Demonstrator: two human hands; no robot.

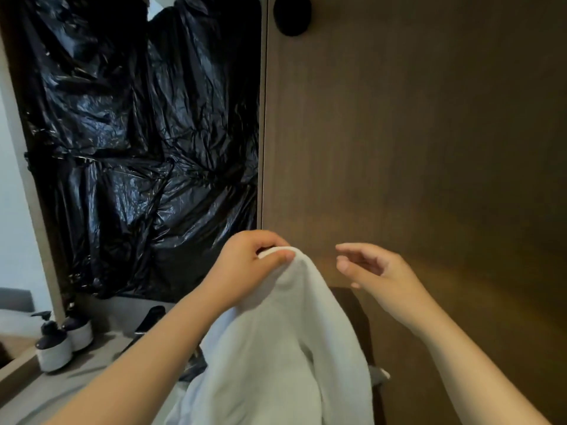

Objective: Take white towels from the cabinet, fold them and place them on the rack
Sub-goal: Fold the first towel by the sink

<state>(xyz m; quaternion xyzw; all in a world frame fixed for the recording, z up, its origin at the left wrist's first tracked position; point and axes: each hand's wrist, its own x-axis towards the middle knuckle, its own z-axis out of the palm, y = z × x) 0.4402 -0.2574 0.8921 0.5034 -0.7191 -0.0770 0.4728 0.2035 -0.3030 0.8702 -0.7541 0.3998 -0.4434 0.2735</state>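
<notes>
Left hand [245, 265] pinches white towel [285, 348] at lower centre; right hand [377, 271] open, empty. One-point hold risks slippage.

The white towel [285, 348] runs off the bottom edge, so I can't see its lower end. My left hand [248, 265] has its fingertips tucked behind the top fold. The black plastic [138, 133] hides whatever's behind it, and the dark thing [150, 320] on the desk [92, 360] is too blurry to name.
</notes>
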